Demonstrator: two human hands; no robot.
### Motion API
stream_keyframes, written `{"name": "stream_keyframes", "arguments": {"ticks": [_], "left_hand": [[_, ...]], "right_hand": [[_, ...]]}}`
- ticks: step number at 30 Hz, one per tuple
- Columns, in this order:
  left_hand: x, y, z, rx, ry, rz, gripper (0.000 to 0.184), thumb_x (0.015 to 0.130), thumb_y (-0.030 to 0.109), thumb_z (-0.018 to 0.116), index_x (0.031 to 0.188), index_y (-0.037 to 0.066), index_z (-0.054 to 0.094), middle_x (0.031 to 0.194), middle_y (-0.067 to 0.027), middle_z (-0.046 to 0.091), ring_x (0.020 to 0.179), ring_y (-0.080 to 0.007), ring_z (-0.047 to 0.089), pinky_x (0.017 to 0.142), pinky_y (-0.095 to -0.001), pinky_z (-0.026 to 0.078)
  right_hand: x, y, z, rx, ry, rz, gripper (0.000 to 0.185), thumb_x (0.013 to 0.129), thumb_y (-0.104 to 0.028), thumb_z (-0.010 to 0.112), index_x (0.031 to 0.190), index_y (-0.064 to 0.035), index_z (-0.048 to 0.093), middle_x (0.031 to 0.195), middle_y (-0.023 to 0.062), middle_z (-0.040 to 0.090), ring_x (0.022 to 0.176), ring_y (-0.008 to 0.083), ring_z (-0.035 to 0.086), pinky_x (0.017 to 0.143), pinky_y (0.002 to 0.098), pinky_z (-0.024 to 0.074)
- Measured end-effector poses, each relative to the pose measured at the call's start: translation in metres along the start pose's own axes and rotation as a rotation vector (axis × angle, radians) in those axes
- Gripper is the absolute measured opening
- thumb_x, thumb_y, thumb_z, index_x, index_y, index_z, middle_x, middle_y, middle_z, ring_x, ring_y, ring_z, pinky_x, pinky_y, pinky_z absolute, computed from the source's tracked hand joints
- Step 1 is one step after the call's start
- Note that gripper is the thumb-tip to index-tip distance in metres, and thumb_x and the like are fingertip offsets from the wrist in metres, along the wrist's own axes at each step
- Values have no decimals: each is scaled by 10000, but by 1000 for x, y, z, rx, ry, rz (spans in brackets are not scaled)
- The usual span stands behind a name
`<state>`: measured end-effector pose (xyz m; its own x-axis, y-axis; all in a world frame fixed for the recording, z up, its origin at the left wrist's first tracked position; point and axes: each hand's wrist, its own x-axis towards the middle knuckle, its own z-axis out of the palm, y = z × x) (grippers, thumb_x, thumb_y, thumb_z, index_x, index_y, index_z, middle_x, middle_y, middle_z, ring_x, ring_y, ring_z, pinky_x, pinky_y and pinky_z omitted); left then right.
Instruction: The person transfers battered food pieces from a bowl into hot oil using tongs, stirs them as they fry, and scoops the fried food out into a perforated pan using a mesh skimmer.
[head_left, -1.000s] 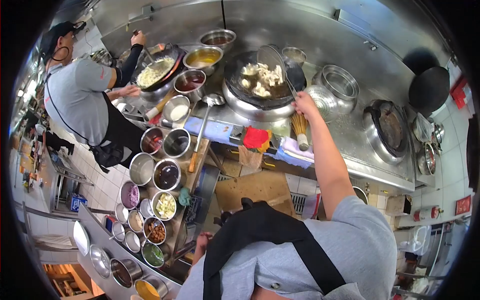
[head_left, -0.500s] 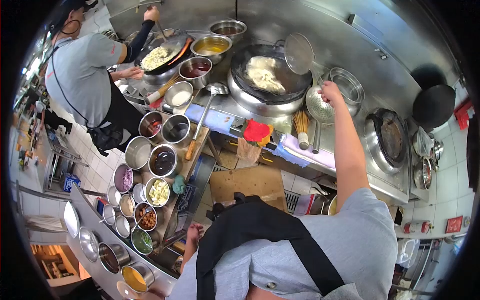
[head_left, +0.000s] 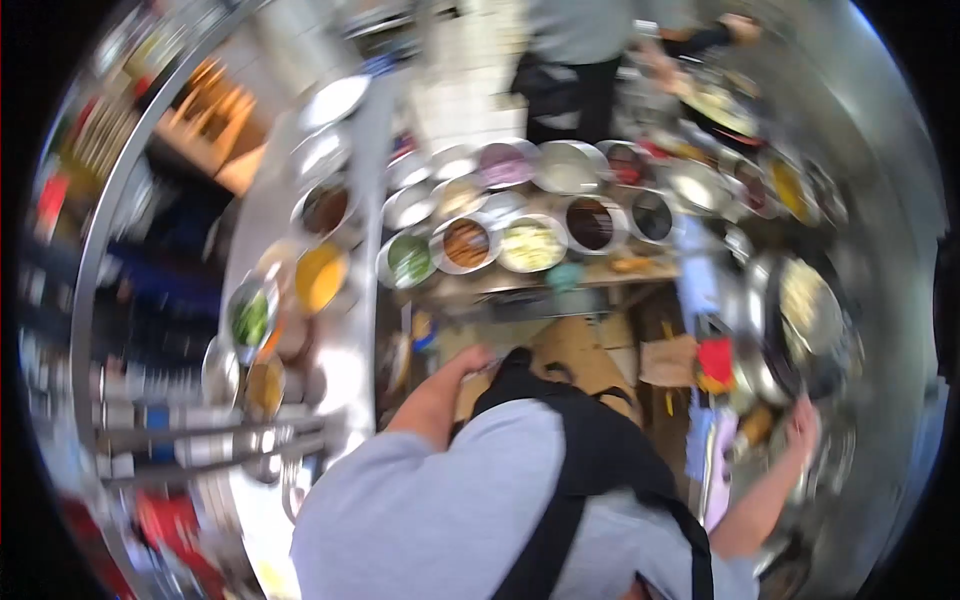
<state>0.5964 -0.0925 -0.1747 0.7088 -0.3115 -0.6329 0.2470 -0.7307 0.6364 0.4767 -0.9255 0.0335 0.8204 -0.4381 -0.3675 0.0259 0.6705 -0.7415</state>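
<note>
My right hand [head_left: 802, 425] is closed around the handle of a round wire strainer [head_left: 822, 328]. The strainer hangs over the dark wok [head_left: 770, 345] on the right-hand stove. Pale food [head_left: 800, 292] shows at the strainer's upper left part; blur hides whether it lies in the mesh or in the wok below. Low beside my apron, my left hand [head_left: 475, 358] is apart from the bowls, its fingers smeared by motion. Nearest to it stand metal bowls with green pieces [head_left: 410, 260], brown chunks [head_left: 465, 244] and pale cubes [head_left: 531, 246].
More bowls with dark liquid [head_left: 590, 222] and purple pieces [head_left: 505, 166] stand behind. A steel counter [head_left: 345, 350] on the left carries a yellow-filled bowl [head_left: 320, 278]. A co-worker [head_left: 585, 40] stands at another wok [head_left: 715, 115]. A bamboo brush [head_left: 753, 427] lies by the stove.
My view has swung left, bringing the left counter into sight and blurring everything. My right hand still holds the strainer, now lower over the wok. The co-worker remains at the other wok.
</note>
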Motion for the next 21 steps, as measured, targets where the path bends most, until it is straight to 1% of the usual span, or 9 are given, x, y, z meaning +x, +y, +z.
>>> {"name": "stream_keyframes", "arguments": {"ticks": [2,3,10,13,15,16,18,20,21], "left_hand": [[17,-5,14,85,134,4,245,776,274,535,846,54,616,748,-100,645,612,-212,608,562,-352,472],[19,-4,15,47,77,-16,307,761,323,531,839,52,652,784,-166,648,747,-323,627,683,-425,489],[12,5,29,55,57,-114,197,665,133,597,841,110,682,840,-140,664,812,-282,641,691,-404,500],[23,1,28,224,-36,-72,225,637,111,603,847,84,682,875,-158,658,837,-293,636,718,-411,498],[45,-19,37,460,-93,138,217,671,135,567,836,48,679,917,-180,643,859,-328,622,742,-442,490],[39,-13,34,466,-98,147,217,671,135,567,836,48,679,917,-180,643,859,-328,622,742,-442,490],[30,16,20,421,40,148,232,740,172,497,822,50,677,914,-177,642,842,-337,616,727,-450,487],[67,-14,23,439,-5,499,339,836,292,441,824,40,667,883,-177,642,786,-319,615,685,-440,484],[59,8,10,267,-141,303,357,854,327,455,844,32,655,868,-176,638,771,-298,617,684,-439,478]], "right_hand": [[-38,-6,40,-309,237,-35,123,934,-129,450,954,-40,533,664,-14,492,465,37,348,374,164,297],[-50,-14,47,-364,204,26,130,933,-168,472,873,-59,509,678,-7,495,460,34,347,365,161,287],[-129,-23,112,-869,395,-181,410,902,-134,439,1304,-56,418,850,45,557,476,51,383,383,191,315],[-150,-26,140,-1011,368,-169,418,919,-179,475,1311,-57,396,948,80,599,544,61,448,442,187,368],[-187,-8,204,-1306,420,-181,519,896,-309,499,1276,37,434,1228,258,486,1037,289,553,856,309,438],[-172,-9,187,-1303,432,-182,519,896,-309,499,1276,37,434,1228,258,486,1037,289,553,856,309,438],[-156,-14,118,-1091,449,-450,454,876,-72,408,1330,-47,394,985,80,591,584,112,506,506,243,433],[-209,-6,198,-1357,514,-202,487,826,-21,395,1312,-3,410,1103,138,590,953,186,549,806,280,436],[-212,-5,171,-1273,448,-303,461,833,-48,427,1291,0,438,1061,135,600,935,178,548,798,277,432]]}}
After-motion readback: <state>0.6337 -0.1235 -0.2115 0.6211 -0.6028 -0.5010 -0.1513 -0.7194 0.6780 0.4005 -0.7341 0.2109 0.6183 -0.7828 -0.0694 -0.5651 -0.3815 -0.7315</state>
